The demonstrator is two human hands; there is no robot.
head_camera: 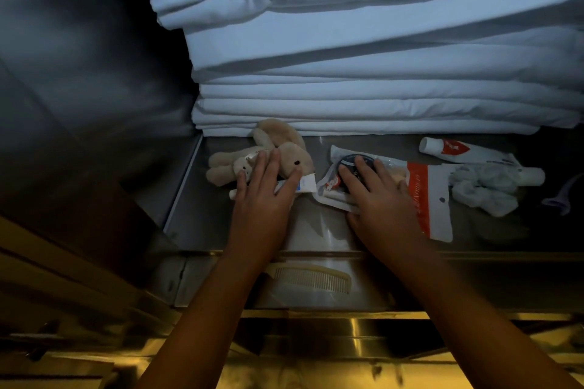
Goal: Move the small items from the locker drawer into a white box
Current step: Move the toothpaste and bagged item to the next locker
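In the locker drawer (316,227), the left hand (262,196) rests flat and spread on a plush toy (227,164) and small tube (305,182) at nine o'clock. The right hand (379,199), laid flat, presses a plastic packet (420,189) just at three o'clock of them.

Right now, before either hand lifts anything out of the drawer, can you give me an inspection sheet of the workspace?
Surface: metal drawer floor, dimly lit.
Job's things: beige plush toy, small tube, clear packet holding a dark round tin, white-and-orange bag, red-labelled tube, crumpled white cloth, purple item at the right edge; white box not in view.
Clutter: pale comb on the ledge below the drawer front.
Grippers: left hand rests flat on the plush toy and small tube; right hand rests flat on the clear packet.
Cables: nothing seen.
Surroundings: folded white linen stacked behind the items; dark locker wall at left.
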